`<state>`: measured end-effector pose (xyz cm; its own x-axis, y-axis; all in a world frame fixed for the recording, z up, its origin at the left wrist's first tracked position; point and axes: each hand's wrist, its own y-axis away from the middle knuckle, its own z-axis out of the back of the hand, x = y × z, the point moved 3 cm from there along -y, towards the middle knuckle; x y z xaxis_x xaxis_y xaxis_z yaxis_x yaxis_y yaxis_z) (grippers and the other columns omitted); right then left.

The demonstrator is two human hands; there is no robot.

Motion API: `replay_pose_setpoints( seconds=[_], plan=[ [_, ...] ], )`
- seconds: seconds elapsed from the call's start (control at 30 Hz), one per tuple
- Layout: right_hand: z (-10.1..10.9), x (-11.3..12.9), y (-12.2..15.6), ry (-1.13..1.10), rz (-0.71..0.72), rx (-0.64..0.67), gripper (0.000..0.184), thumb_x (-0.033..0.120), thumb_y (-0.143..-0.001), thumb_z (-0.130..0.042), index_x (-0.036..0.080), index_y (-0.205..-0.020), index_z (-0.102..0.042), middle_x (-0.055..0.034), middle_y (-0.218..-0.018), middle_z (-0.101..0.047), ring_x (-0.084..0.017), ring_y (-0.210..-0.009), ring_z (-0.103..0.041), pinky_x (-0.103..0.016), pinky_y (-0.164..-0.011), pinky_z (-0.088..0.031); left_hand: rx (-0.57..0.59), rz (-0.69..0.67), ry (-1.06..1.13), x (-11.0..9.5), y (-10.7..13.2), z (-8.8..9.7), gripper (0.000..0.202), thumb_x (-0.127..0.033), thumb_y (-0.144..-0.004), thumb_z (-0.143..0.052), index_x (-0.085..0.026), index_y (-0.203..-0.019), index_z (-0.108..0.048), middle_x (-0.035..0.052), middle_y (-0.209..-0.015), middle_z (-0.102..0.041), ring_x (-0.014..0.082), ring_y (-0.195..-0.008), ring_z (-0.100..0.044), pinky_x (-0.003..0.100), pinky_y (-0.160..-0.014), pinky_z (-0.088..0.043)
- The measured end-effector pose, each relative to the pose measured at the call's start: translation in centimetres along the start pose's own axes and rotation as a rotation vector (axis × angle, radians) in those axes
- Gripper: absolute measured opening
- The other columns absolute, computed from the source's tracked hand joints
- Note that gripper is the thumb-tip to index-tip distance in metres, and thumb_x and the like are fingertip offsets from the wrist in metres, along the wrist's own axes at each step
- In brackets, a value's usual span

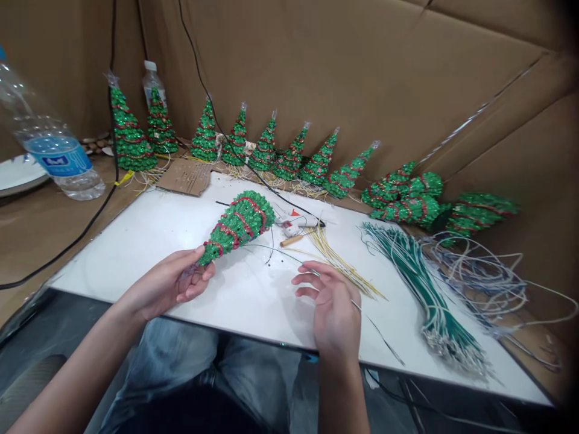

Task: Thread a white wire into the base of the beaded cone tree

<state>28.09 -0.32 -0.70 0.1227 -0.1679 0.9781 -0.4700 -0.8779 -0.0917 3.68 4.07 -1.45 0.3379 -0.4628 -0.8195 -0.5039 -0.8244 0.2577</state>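
Note:
My left hand [185, 280] pinches a small green tinsel Christmas tree [237, 226] by its narrow tip. Red garland winds round the tree, and its wide base points up and away from me. A thin green wire [278, 250] runs from near the tree to my right hand [332, 301]. That hand's fingers are curled, with the wire passing through them and a dark tail of it showing below. Between and beyond my hands lie a white glue gun [292, 223], a short wooden-coloured stick [291, 241] and a bunch of yellow wires [341, 265].
Several finished-looking trees [266, 144] line the back, some lying down at right. A tied green wire bundle [416, 283] and tangled white wires [488, 283] lie right. A water bottle [63, 163], cardboard piece [185, 176] and black cable [85, 232] are left. The white board [122, 253] has a front edge near my lap.

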Motion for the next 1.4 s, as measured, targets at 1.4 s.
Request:
replay_pose_setpoints(
  seconds=[1.4],
  plan=[
    [-0.3, -0.4, 0.7, -0.102, -0.107, 0.090, 0.017, 0.027, -0.058, -0.063, 0.021, -0.072, -0.054, 0.0077, -0.053, -0.048, -0.011, -0.051, -0.053, -0.018, -0.039, -0.039, -0.018, -0.027, 0.063, -0.4, 0.6, -0.4, 0.025, -0.021, -0.094, -0.042, -0.009, -0.076, -0.055, 0.0025, -0.057, -0.053, 0.0037, -0.037, -0.037, 0.011, -0.029, -0.027]
  ],
)
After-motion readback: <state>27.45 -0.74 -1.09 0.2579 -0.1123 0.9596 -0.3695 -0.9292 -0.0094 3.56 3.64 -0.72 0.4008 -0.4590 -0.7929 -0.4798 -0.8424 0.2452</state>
